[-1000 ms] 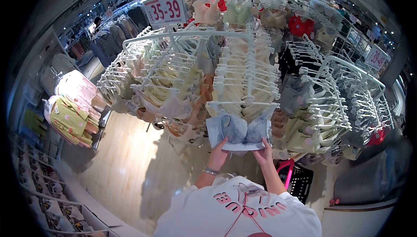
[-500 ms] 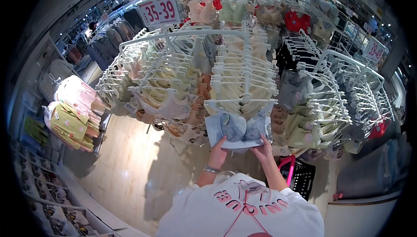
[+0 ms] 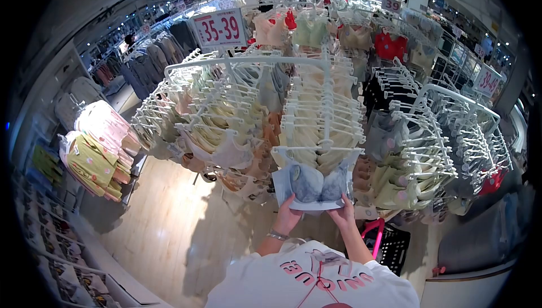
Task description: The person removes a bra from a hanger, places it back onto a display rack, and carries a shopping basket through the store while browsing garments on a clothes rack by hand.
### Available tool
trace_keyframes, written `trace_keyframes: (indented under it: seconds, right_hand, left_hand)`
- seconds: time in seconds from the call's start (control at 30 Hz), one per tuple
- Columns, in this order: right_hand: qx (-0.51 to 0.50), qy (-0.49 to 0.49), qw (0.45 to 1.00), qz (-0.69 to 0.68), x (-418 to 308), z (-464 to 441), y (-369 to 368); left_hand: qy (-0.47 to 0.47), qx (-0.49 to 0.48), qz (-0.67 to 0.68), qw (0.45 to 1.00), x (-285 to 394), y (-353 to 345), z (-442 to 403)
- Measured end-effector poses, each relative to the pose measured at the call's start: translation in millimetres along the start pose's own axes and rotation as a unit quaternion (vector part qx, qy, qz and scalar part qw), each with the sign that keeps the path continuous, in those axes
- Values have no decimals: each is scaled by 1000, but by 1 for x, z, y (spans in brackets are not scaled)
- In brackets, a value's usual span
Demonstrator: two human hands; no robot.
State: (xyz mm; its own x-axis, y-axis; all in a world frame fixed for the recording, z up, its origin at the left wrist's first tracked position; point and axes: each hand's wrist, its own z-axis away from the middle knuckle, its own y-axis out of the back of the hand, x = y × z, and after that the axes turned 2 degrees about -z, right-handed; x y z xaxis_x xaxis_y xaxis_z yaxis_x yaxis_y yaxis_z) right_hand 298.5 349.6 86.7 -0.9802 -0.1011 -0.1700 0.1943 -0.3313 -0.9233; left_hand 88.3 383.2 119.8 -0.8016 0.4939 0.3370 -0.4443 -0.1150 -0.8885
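Bra (image 3: 307,188) lower in view | left hand (image 3: 287,216), right hand (image 3: 342,214) apparently pinching its edge

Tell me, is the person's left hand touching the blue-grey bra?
Touching. The head view shows the left hand holding the blue-grey bra near its lower left corner, the thumb lying over the front.

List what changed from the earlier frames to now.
Only the view shifted: the 35-39 sign, rack rail and gray-blue bra sit lower in frame, likely from head movement. Nothing taken or let go; left hand and right hand still hold the bra.
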Motion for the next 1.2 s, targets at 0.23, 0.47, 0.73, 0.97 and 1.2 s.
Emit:
trace_keyframes:
  seconds: [0.23, 0.47, 0.73, 0.97, 1.2]
  right_hand:
    - [-14, 23, 1000, 8, 4, 5, -9]
    - [8, 10, 1000, -27, 1, 1, -4]
    - [51, 18, 999, 6, 3, 2, -4]
    - [38, 39, 996, 68, 1, 8, -15]
    - [7, 76, 993, 94, -1, 19, -32]
  left_hand:
    - [14, -17, 8, 1000, -3, 23, -8]
    - [-2, 51, 11, 999, -4, 6, -1]
    - [43, 38, 98, 994, 3, -2, 3]
    - [69, 44, 139, 987, 3, -6, -2]
    - [55, 36, 101, 993, -4, 3, -13]
